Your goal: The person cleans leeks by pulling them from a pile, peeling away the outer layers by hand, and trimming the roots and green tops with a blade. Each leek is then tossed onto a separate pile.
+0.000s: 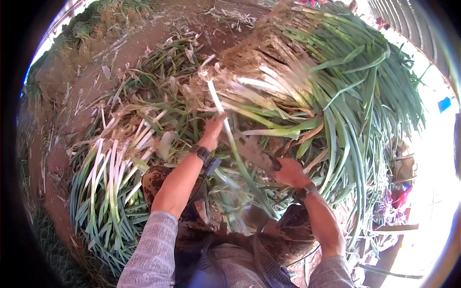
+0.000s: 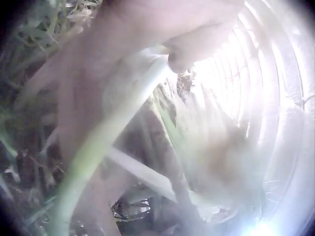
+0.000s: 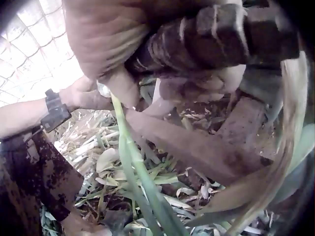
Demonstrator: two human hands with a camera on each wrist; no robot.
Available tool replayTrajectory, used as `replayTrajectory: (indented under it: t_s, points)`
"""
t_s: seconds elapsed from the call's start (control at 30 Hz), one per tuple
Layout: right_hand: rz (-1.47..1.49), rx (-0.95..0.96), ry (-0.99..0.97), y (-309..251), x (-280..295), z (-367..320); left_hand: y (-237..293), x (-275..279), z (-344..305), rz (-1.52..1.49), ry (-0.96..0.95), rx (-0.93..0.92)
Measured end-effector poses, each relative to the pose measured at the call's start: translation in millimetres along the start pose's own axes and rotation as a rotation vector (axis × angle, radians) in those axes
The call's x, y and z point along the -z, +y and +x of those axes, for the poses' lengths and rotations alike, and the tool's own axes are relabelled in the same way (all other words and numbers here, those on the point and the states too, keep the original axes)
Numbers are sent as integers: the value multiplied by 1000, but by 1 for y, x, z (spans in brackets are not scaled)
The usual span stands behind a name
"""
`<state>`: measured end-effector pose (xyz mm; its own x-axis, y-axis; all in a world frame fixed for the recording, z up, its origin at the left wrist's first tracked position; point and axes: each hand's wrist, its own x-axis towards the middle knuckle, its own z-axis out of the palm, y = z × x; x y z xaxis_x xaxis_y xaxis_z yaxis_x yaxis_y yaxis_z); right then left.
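Slender white-green scallion [image 1: 217, 101], flat rusty knife [image 1: 254, 153]

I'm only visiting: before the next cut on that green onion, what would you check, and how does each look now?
1. Left hand holds the onion stalk: ok, fingers curled round it.
2. Right hand grip on the knife handle: ok, wrapped tight.
3. Blade clear of the left fingers: cannot tell, it lies close to them.
4. Blade clean: not ok, brown and soiled.
5. Blade sharp: cannot tell.
6. Sorted heap near the left arm: ok, probably reachable.
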<state>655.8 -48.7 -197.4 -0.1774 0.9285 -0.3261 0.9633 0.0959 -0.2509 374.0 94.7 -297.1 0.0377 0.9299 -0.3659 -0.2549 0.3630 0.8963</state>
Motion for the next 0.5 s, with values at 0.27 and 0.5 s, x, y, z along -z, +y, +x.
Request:
replayTrajectory:
  t_s: [0.27,0.5]
  points:
    - [61,74,125,-17,10,-3,18,-20,-58,-707,-263,-58]
    - [208,105,377,-16,4,0,-18,-40,-62,-589,-42,9]
